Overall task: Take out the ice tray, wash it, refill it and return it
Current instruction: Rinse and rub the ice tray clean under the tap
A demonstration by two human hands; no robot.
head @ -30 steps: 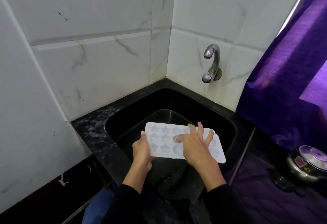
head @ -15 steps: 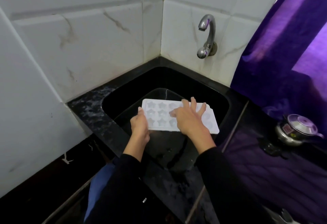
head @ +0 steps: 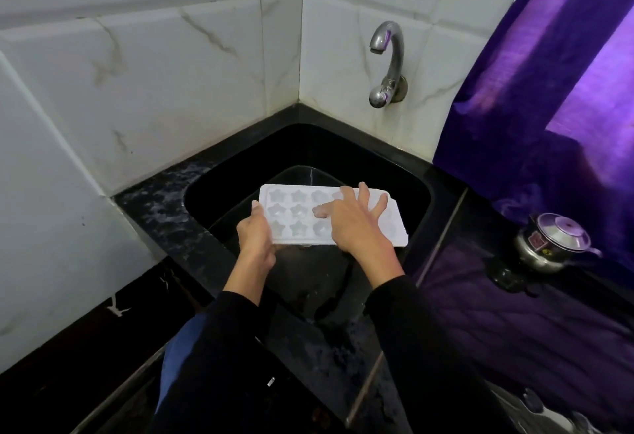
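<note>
Dim, purple-tinted light glows through the curtain [head: 566,90] at right; wide-angle bending at the edges, slightly soft focus

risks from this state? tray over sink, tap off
1. The left hand holds the white ice tray only by its short left end; the right hand lies flat on top with fingers spread. That grip looks weak, so the tray could tip into the black sink.
2. The tap spout ends behind the tray, so water may miss the star moulds unless the tray moves back.
</note>
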